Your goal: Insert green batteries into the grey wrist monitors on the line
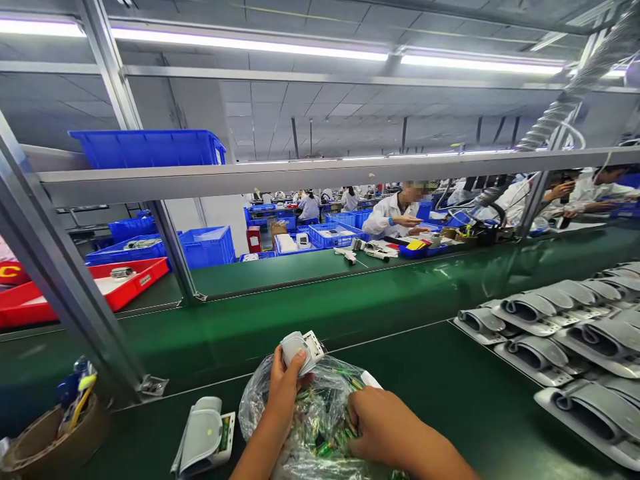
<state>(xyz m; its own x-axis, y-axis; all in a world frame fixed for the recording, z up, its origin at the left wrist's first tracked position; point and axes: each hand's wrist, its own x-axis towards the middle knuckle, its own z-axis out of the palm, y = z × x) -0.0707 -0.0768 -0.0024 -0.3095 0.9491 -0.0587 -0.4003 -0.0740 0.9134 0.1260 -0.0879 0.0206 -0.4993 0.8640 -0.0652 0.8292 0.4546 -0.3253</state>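
My left hand grips a wrist blood pressure monitor, a white unit with a rolled grey cuff, above a clear plastic bag. Inside the bag lie many small green batteries. My right hand reaches into the bag's right side with its fingers curled among the batteries; their tips are hidden, so what they pinch does not show. A second monitor lies on the green bench left of the bag, with green batteries visible in its compartment.
Rows of grey-cuffed monitors stand on the right of the bench. A round brown holder with tools is at left, near a metal post. Beyond are a red tray, a shelf with a blue bin, and co-workers.
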